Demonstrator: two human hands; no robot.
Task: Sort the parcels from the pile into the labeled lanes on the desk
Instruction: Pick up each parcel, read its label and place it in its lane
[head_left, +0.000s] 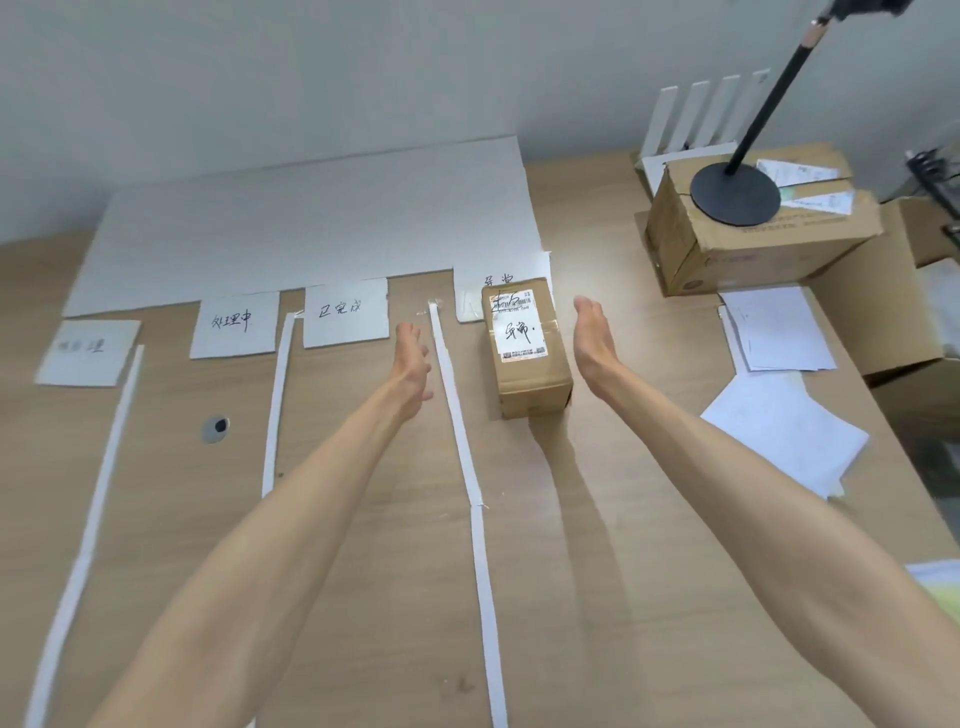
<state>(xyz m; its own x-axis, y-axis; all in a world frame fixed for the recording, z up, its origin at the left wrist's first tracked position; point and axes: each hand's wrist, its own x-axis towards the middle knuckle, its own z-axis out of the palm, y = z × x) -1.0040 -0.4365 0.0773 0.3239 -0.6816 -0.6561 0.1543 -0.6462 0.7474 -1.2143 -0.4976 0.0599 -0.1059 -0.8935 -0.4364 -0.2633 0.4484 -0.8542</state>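
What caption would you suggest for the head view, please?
Left hand and right hand, both open, flank a parcel in the rightmost lane of the desk.

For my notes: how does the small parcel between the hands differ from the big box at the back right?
The small parcel is narrow and lies in the rightmost lane; the big box is wider and sits outside the lanes. The small parcel bears a handwritten label; the big box bears a black round stand. Both are brown cardboard.

Both forearms bare to frame edge, L grip (413, 358) & R grip (592, 338) bare too, fingers slender.
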